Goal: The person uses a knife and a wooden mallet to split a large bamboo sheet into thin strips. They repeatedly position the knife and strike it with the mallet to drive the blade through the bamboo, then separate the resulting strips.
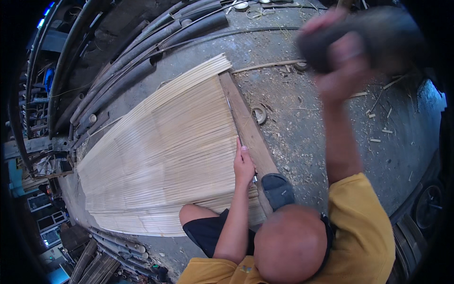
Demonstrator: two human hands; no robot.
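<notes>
A broad mat of thin pale wooden slats (156,146), laid side by side, spreads over the floor in front of me. Along its right edge runs a flat wooden board (248,123). My left hand (244,168) is closed on a long, thin metal blade (233,118) lying where the slats meet the board. Raised at the upper right, my right hand (347,66) grips a thick dark block (378,40); both are smeared by motion, so the block's kind is unclear. My right foot, in a dark shoe (278,190), rests beside the board's near end.
Dark poles (142,52) lie in curved rows at the upper left. A roll of tape (259,114) sits right of the board. Wood chips and offcuts (375,140) litter the concrete floor (307,142). A wheel (428,206) stands at the right rim.
</notes>
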